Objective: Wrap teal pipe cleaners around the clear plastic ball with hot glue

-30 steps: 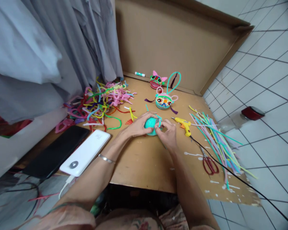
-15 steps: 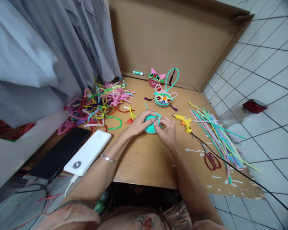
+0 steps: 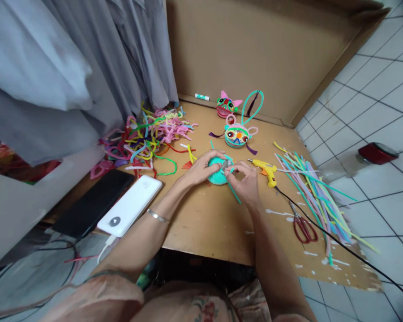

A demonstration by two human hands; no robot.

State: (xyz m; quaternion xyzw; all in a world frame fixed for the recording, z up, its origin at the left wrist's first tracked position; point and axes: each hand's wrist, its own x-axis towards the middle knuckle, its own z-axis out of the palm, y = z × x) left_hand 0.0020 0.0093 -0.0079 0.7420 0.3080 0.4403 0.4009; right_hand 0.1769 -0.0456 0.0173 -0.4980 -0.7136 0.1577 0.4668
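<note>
A round turquoise pipe-cleaner piece (image 3: 218, 177) with a greyish patch near its middle lies in front of me on the table. My left hand (image 3: 204, 169) holds it from the left, thumb and fingers closed over its edge and top. At the right side of the piece, my right hand (image 3: 244, 180) pinches a turquoise pipe cleaner (image 3: 234, 193), whose free end sticks out below the fingers. The exact pinch point is partly hidden by the fingertips. Another short turquoise end (image 3: 212, 144) points away behind the piece.
Two decorated animal-face figures (image 3: 237, 135) stand behind. A yellow glue gun (image 3: 267, 170), red-handled scissors (image 3: 304, 228) and straight pipe cleaners (image 3: 317, 201) lie right. Left are tangled pipe cleaners (image 3: 154, 138), a white power bank (image 3: 130, 205) and a black device (image 3: 94, 203).
My view has shifted, so the table items appear farther right. A turquoise pipe-cleaner end now shows below my right hand, and more of the greyish patch is uncovered.
</note>
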